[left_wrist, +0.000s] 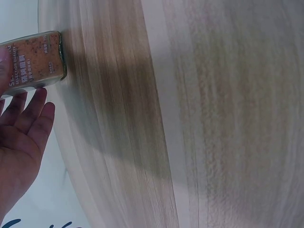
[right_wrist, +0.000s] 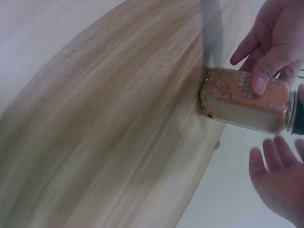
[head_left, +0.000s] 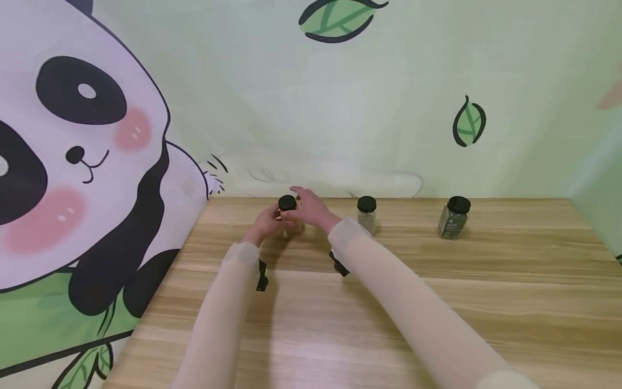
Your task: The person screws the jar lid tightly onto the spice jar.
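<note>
A square glass seasoning jar point(right_wrist: 230, 97) with orange-brown contents and a black lid point(head_left: 287, 202) stands upright near the table's back edge. My left hand point(head_left: 266, 221) holds its body, the thumb point(right_wrist: 261, 80) against the printed front. Whether the jar's base touches the table is hard to tell. Around the lid, my right hand point(head_left: 316, 209) has its fingers point(right_wrist: 271, 154) spread and slightly bent, apart from the glass; a digit of it shows beside the lid at the frame's edge. Its contact with the lid is unclear.
A second black-lidded jar point(head_left: 366, 215) with pale contents stands right of my hands. Farther right is a third jar point(head_left: 453, 219), holding something dark. The wooden table point(head_left: 311, 324) meets a pale green panda-printed backdrop point(head_left: 272, 108) behind.
</note>
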{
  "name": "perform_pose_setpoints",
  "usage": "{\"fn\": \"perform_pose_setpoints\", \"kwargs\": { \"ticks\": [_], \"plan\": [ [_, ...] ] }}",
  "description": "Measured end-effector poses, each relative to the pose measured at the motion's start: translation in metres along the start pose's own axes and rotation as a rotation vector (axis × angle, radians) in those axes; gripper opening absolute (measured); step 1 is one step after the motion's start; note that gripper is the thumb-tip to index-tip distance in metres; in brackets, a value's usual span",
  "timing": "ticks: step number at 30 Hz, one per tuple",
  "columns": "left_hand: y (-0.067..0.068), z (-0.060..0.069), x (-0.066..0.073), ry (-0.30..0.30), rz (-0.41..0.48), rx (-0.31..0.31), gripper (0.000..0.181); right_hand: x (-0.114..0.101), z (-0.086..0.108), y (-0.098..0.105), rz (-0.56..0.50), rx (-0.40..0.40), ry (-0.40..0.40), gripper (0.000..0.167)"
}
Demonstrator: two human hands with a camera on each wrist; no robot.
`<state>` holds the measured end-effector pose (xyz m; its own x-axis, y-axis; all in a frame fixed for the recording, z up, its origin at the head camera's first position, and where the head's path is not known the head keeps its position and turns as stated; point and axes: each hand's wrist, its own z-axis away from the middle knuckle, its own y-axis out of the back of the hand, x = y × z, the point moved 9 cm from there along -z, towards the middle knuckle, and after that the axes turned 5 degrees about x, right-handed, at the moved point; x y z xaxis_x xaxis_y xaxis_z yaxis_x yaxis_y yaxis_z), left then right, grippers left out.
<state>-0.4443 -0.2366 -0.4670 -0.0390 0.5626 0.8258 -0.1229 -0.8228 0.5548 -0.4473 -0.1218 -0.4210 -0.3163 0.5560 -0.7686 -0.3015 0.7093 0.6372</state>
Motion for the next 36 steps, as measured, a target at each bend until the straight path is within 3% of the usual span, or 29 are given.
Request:
{"fn": "perform_pose_setpoints", "kwargs": {
  "ticks": [4,17,28,36],
  "plan": [
    [-0.002,0.002,-0.001,0.018,0.009,0.007,0.076,0.004,0.004,-0.002,-0.097,-0.027,0.000,0.072],
    [-0.001,0.006,0.002,0.033,-0.026,-0.004,0.071,0.001,0.003,-0.005,-0.128,0.005,0.001,0.051],
    [-0.001,0.005,0.003,0.011,-0.021,-0.008,0.069,0.001,0.010,-0.001,-0.171,0.067,-0.067,0.056],
    [-0.001,0.006,0.006,-0.004,-0.028,0.000,0.067,-0.002,0.012,0.001,-0.168,0.069,-0.052,0.053]
  ]
}}
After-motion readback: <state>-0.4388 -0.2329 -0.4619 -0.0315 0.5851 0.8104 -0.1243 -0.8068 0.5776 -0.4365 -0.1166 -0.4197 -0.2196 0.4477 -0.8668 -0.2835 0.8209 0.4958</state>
